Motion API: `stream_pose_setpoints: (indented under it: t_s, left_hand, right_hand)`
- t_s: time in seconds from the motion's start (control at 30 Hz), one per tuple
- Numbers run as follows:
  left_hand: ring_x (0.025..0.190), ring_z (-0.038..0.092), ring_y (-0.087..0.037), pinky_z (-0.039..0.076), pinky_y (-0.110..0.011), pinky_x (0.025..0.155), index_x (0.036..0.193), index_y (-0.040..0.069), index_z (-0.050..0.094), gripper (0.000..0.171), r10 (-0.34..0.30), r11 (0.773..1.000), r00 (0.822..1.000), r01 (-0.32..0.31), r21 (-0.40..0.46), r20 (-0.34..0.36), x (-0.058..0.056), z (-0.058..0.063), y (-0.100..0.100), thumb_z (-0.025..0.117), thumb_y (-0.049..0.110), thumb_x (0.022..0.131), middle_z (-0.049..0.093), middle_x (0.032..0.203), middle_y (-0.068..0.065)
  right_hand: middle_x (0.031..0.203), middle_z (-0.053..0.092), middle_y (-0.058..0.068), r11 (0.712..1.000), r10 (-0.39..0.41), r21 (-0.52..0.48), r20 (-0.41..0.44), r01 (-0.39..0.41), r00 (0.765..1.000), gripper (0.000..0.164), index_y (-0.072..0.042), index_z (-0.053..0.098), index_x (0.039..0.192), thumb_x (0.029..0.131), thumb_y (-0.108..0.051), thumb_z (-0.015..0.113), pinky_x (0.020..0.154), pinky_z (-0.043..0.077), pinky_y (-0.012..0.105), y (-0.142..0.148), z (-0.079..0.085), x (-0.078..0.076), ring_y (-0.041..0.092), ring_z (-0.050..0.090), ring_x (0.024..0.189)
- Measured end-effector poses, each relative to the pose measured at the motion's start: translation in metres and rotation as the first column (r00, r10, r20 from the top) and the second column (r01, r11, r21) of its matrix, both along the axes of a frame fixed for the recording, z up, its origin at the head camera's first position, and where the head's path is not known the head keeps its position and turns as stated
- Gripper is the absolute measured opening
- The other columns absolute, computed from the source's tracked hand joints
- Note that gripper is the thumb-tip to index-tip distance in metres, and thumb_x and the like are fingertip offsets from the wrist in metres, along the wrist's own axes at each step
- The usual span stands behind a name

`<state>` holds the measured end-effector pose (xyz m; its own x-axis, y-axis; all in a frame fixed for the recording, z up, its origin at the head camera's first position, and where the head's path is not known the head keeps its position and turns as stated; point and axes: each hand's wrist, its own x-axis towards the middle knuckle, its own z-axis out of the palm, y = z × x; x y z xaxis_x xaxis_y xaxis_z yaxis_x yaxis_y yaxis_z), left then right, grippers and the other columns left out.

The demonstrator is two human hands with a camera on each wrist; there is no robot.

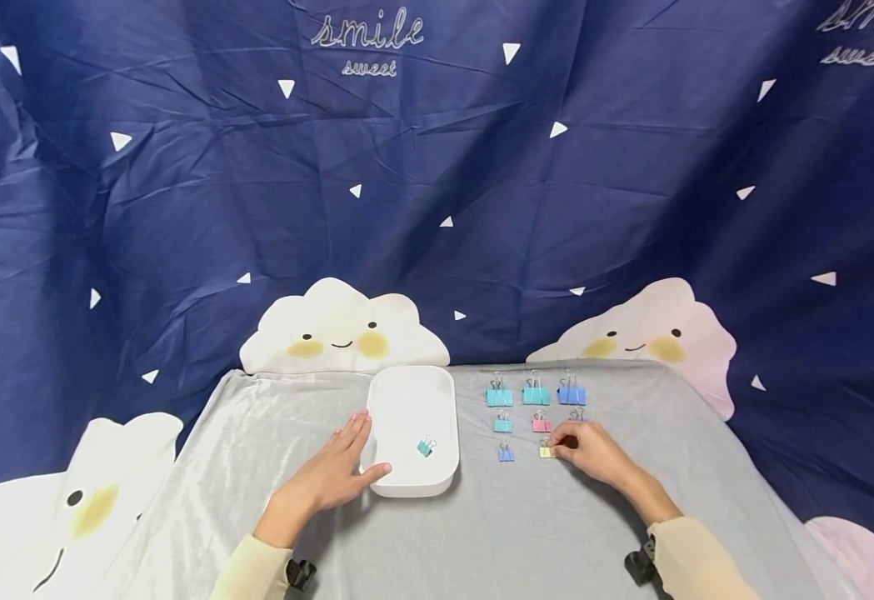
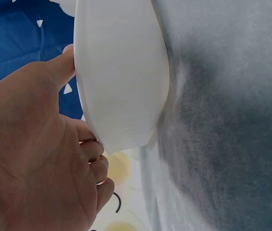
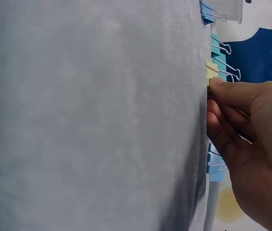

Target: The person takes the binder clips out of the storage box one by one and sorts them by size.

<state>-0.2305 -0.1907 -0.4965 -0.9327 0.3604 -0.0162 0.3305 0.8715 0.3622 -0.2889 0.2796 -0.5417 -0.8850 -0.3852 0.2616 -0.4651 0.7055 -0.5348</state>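
Observation:
My right hand [image 1: 592,450] pinches a small yellow binder clip [image 1: 546,451] by its side, thumb against forefinger. The right wrist view shows the thumb at the edge of that clip [image 3: 211,70], which stands on the cloth. On the other side, my left hand [image 1: 335,468] rests at the left side of a white box [image 1: 416,490], fingers straight along the rim and thumb toward its near corner. From the left wrist, the fingertips [image 2: 93,150] touch the rim. Inside the box lies one teal binder clip [image 1: 425,447].
Several binder clips stand in rows right of the box: two teal clips [image 1: 500,396] and a blue one [image 1: 571,395] at the back, then teal [image 1: 503,425], pink [image 1: 541,425] and a partly hidden blue one. A small blue clip [image 1: 506,455] is in front. Grey cloth [image 1: 481,542] covers the table.

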Motion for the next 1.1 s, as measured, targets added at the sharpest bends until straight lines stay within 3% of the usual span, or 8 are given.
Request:
stream_pose_setpoints:
  t_s: [0.5,0.93,1.1]
  left_hand:
    - [0.166,0.017,-0.037,0.019,-0.054,0.137,0.167,-0.003,0.023,0.098,-0.008,1.0,1.0,0.008,0.0,-0.011,-0.001,0.001,0.001,0.054,0.065,0.104,0.016,0.179,-0.018]
    - [0.166,0.017,-0.037,0.018,-0.054,0.137,0.167,-0.003,0.023,0.098,-0.007,1.0,1.0,0.007,0.003,-0.004,0.0,0.001,0.001,0.054,0.065,0.104,0.016,0.179,-0.018]
    - [0.166,0.017,-0.038,0.019,-0.054,0.136,0.167,-0.004,0.023,0.099,-0.008,1.0,1.0,0.008,0.002,-0.005,0.0,0.0,0.001,0.053,0.066,0.104,0.016,0.179,-0.019]
  right_hand:
    - [0.088,0.072,0.0,0.999,0.035,-0.036,0.053,-0.033,0.998,0.014,-0.011,0.075,0.086,0.085,0.002,0.079,0.07,0.054,0.02,0.002,0.002,0.001,0.001,0.059,0.079]
    - [0.093,0.072,-0.001,0.998,0.027,-0.058,0.082,-0.022,0.996,0.016,-0.006,0.076,0.099,0.086,0.0,0.081,0.071,0.055,0.02,0.001,0.005,0.006,0.002,0.058,0.08]
    - [0.093,0.071,0.005,0.994,0.042,-0.106,0.132,-0.028,0.99,0.017,0.0,0.073,0.107,0.09,0.002,0.077,0.06,0.056,0.022,0.001,0.011,0.005,0.005,0.06,0.07]
